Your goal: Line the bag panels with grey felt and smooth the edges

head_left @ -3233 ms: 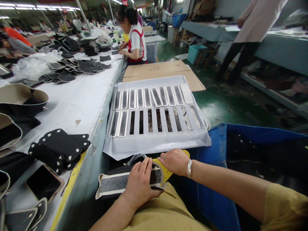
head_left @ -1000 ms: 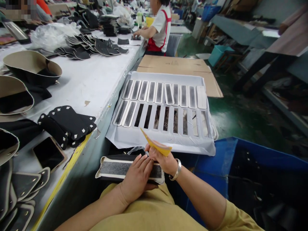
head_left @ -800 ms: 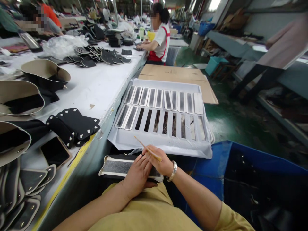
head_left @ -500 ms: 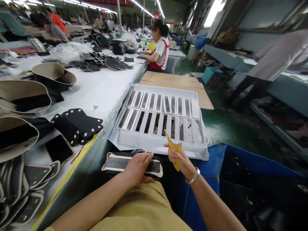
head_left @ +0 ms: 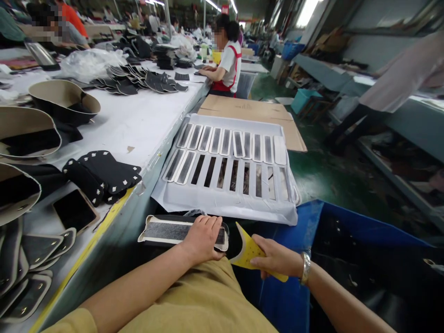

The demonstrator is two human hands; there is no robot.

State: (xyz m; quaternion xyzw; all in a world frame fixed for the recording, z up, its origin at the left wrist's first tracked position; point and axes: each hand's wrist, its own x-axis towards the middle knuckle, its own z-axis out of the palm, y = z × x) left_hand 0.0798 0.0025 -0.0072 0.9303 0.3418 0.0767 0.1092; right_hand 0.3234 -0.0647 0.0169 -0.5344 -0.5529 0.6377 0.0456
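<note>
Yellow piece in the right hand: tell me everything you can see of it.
The yellow piece is a thin, flat sheet, plastic or card by its look, its curved edge rising to a point. The right hand pinches its lower part; a sliver shows beneath the hand. It tilts tip-up over the lap, just right of the grey pad under the left hand; whether they touch is unclear.

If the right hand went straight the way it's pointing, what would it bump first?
Probably the left hand, resting on the grey strip pad; the right hand points leftward, holding a yellow sheet.
</note>
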